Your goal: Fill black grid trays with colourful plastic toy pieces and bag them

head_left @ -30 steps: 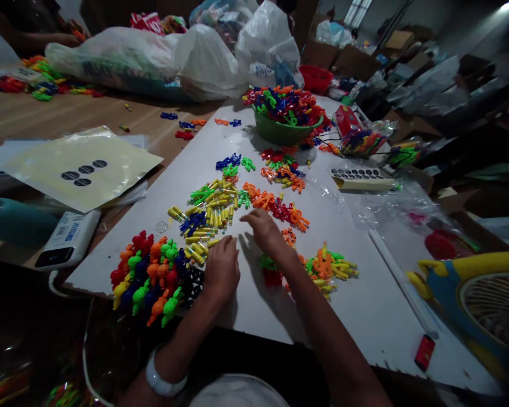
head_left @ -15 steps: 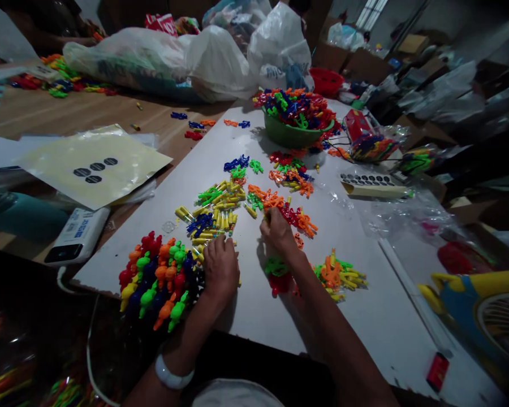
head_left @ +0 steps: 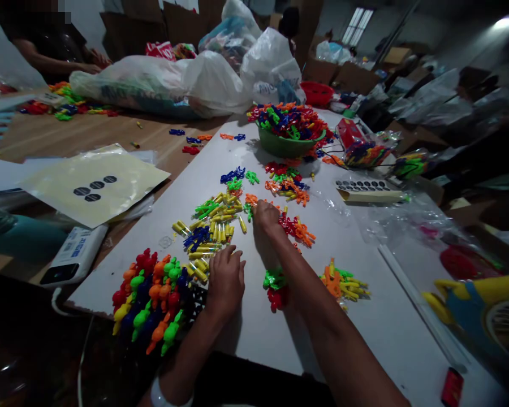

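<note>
My right hand [head_left: 266, 217] reaches forward over the white tabletop, its fingers pinched together at small orange and green plastic figures [head_left: 249, 208]; whatever lies between the fingertips is hidden. Lower and to the left, my left hand [head_left: 225, 282] rests beside a pile of short yellow tubes [head_left: 221, 232], fingers slightly apart and seemingly holding nothing. Dark blue figures [head_left: 197, 238] lie among the tubes. Left of that hand stands a block of colourful round-headed figures [head_left: 152, 299] set in rows. Red and orange figures [head_left: 297, 229] lie right of my right hand.
A green bowl [head_left: 286, 148] heaped with figures stands farther back. Bundles with yellow tubes [head_left: 343, 285] lie right of my forearm. Sticker sheet [head_left: 95, 183], power bank [head_left: 74, 254] and white bags [head_left: 152, 85] lie left and behind. A person's arm [head_left: 63, 62] shows at the far left.
My right hand has moved left and slightly away from me, from the orange and red figures toward the green and orange ones. My left hand's fingers have spread a little. The view has tilted up.
</note>
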`<state>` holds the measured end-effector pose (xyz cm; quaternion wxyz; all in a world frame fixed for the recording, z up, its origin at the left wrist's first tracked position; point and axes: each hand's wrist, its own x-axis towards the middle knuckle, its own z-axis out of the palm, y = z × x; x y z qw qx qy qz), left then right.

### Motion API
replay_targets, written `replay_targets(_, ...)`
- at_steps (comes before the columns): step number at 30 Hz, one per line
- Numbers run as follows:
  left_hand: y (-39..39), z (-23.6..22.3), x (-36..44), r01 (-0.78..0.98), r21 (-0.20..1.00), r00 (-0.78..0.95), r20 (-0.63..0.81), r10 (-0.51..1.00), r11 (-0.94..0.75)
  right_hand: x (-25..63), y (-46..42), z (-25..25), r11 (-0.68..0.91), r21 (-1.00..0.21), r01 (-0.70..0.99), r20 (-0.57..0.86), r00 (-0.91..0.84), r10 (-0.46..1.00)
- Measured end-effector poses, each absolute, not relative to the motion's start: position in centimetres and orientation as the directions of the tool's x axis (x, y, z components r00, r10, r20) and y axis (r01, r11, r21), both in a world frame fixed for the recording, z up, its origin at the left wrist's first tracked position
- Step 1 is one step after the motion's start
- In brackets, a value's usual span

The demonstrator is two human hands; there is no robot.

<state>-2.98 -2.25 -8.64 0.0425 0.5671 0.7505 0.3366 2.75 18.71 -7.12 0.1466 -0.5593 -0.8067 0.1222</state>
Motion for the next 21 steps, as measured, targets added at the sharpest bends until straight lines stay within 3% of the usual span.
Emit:
replay_targets(3,-1.9,-8.6,-3.4,0.75,0.656,-0.388,0.326,0.862,0.089,3.4,18.7,-6.6,0.361,-0.389,0.847,0.118,-0.343,0.932)
replay_targets(6,-1.5,-8.0,-3.6,0.562,0.824,-0.506,0.268,0.82,0.077,6.0,16.8,-5.2,0.456,-0.51,0.729,0.148,-0.448,0.882)
replay_targets(8,-1.2,-7.3,-3.6,0.367,0.929,-0.583,0.182,0.792,0.057,8.5,15.0,-4.0,0.53,-0.633,0.565,0.072,-0.638,0.767)
replay_targets(11,-1.2,-6.2,-3.4,0.088,0.994,-0.523,-0.005,0.853,0.06,11.7,12.0,-2.6,0.464,-0.797,0.386,-0.084,-0.832,0.548)
replay_targets(13,-1.4,-5.7,-3.1,-0.06,0.991,-0.402,-0.132,0.906,0.118,12.8,10.1,-2.4,0.398,-0.843,0.362,-0.054,-0.794,0.606)
replay_targets(16,-2.2,-5.3,-2.6,-0.222,0.959,-0.334,-0.246,0.91,0.178,13.6,7.4,-2.8,0.419,-0.844,0.334,0.158,-0.592,0.79)
replay_targets(18,-2.8,-5.3,-2.2,-0.3,0.935,-0.339,-0.289,0.895,0.188,13.8,5.8,-3.2,0.471,-0.811,0.346,0.291,-0.46,0.839)
replay_targets(21,-3.5,-5.2,-1.6,-0.386,0.901,-0.317,-0.329,0.889,0.196,14.3,3.5,-3.7,0.4,-0.862,0.312,0.307,-0.308,0.901)
